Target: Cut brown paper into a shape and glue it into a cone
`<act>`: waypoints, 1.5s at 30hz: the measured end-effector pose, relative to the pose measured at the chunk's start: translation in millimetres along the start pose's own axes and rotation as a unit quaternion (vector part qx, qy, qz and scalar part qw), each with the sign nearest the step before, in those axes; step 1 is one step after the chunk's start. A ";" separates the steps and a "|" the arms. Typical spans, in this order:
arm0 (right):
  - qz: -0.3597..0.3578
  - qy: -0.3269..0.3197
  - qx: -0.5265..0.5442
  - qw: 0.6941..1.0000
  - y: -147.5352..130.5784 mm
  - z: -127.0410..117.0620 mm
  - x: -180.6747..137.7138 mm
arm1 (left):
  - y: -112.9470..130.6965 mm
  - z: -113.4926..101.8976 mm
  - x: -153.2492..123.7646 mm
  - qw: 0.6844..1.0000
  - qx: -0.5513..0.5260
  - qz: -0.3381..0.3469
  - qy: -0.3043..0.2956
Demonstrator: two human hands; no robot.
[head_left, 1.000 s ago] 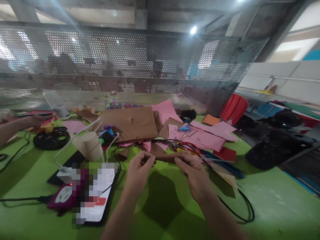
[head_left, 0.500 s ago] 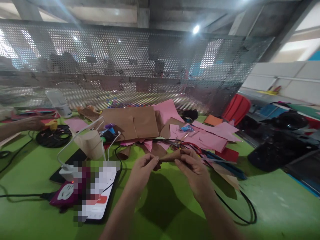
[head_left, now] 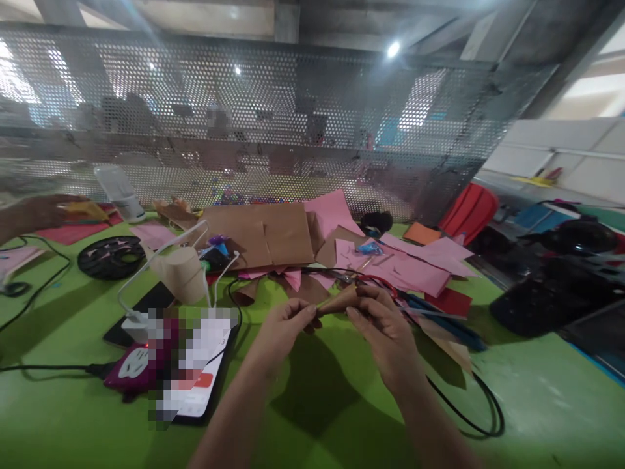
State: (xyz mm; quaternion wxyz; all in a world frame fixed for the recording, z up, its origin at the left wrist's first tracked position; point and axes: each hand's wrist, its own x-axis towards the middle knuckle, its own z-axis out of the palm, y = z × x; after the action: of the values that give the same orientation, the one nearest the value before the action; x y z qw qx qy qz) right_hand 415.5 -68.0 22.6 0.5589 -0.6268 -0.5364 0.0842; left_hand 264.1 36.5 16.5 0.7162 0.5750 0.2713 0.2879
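Note:
Between my two hands is a small cone of rolled brown paper (head_left: 339, 301), held above the green table (head_left: 317, 391). The fingertips of my left hand (head_left: 291, 322) pinch its narrow left end. My right hand (head_left: 383, 326) has its thumb and fingers closed round the wider right end. Just behind my hands lie another brown paper cone (head_left: 247, 292) and scraps of pink and brown paper. My curled fingers hide part of the cone's ends.
Left of my arms are a lit phone (head_left: 205, 371), a purple power strip (head_left: 134, 368) and a roll of tape (head_left: 183, 273). Behind lie a folded brown sheet (head_left: 263, 234) and pink paper (head_left: 415, 273). Blue-handled scissors (head_left: 449, 326) are at right. Another person's hand (head_left: 43, 212) is far left.
The paper cone has tilted, its right end now higher. My hands stay closed on it. The other person's hand at far left has moved up and holds something yellow. The view has shifted slightly.

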 end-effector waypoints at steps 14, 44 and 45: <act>-0.032 0.035 -0.047 0.998 0.9 2.0 0.8 | -5.0 -0.9 4.2 1.000 0.002 0.006 0.014; 0.039 0.065 0.037 0.996 5.3 1.5 1.4 | -3.0 -0.4 2.5 0.999 0.050 0.020 0.001; 0.038 0.065 0.034 0.997 6.0 1.4 1.4 | -2.8 -0.2 2.5 0.998 0.051 0.020 0.003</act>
State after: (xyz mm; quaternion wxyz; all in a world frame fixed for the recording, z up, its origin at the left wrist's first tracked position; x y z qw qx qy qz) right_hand 418.6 -64.9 18.0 0.6101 -0.6313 -0.4717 0.0823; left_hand 265.9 38.0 13.6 0.6789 0.6154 0.2762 0.2901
